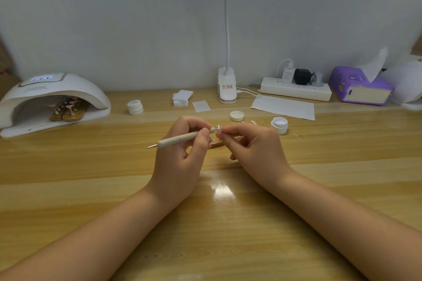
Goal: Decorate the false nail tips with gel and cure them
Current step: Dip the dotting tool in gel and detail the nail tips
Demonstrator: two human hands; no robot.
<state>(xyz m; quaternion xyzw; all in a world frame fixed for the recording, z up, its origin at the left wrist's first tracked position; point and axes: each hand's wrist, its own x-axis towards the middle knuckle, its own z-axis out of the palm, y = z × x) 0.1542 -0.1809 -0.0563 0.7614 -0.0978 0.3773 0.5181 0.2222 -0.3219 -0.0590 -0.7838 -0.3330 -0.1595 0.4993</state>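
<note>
Both hands pinch — left hand (180, 155) the dotting pen (182, 137), right hand (255, 150) a nail tip (218, 127) — lamp (52, 100) lettering unreadable.

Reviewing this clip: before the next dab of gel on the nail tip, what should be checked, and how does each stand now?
1. Dotting tool gripped by left hand: ok.
2. Nail tip pinched by right hand: ok.
3. Tool point at the tip: ok.
4. Gel jar open, lid off: ok.
5. Gel on the tool point: cannot tell.
6. Curing lamp free: not ok, holders inside.
</note>
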